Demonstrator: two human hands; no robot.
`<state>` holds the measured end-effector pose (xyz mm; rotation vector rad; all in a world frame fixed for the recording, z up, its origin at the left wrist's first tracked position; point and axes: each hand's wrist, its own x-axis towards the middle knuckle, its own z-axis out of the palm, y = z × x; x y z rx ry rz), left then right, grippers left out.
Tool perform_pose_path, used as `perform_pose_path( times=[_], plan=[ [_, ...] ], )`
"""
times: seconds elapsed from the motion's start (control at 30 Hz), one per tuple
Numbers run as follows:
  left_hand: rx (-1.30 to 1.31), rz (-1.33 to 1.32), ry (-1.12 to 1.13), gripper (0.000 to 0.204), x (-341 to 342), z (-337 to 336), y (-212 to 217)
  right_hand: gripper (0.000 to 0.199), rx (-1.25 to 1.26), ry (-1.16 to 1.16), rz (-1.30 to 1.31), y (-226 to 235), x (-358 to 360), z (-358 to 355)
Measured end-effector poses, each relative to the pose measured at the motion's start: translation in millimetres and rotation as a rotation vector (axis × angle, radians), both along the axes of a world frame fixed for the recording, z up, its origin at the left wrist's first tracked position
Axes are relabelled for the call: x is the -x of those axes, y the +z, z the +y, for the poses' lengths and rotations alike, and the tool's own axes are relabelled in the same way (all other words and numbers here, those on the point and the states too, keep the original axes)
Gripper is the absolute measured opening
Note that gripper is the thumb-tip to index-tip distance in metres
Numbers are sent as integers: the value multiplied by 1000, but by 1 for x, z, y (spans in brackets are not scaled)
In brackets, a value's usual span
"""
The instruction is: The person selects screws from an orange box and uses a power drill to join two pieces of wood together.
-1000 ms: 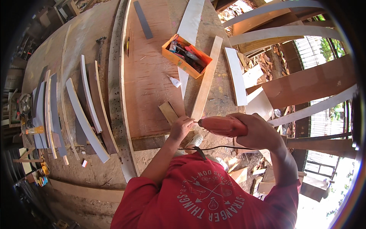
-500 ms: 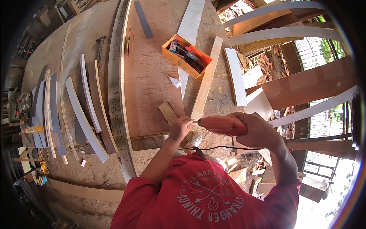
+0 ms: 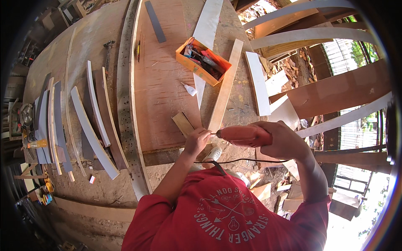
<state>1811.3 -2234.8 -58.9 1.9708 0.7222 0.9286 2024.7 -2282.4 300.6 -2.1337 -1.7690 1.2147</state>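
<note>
Right hand (image 3: 281, 141): fingers clenched around orange power drill (image 3: 244, 135), held level, bit pointing left. Left hand (image 3: 197, 141): fingers curled at the drill's tip, pressing the near end of a long wooden strip (image 3: 225, 90) on the worktop (image 3: 163, 83). Small wood block (image 3: 183, 123) just beside. Orange tray (image 3: 203, 61) farther back.

I count 1 red electric drill (image 3: 245, 135) and 2 hands of mine on the job: my right hand (image 3: 284, 140) and my left hand (image 3: 197, 140). There is 1 orange tray (image 3: 202, 61) of tools, 1 small white glue bottle (image 3: 189, 89), 1 long straight wooden batten (image 3: 225, 88), 1 short wood block (image 3: 183, 123), 1 hammer (image 3: 108, 49) and 1 dark flat strip (image 3: 155, 21).
</note>
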Motion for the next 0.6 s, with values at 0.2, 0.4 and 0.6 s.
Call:
perform_pose_path(
  times=[0.2, 0.4, 0.6],
  plan=[
    [6, -3, -19, 9, 2, 0, 0, 54, 19, -59, 12, 0, 3, -2],
    [-2, 12, -21, 10, 2, 1, 1, 53, 81, -73, -3, 1, 8, 0],
    [2, 19, -26, 11, 2, 2, 6, 50, 60, -2, -46, -1, 11, 5]
  ],
)
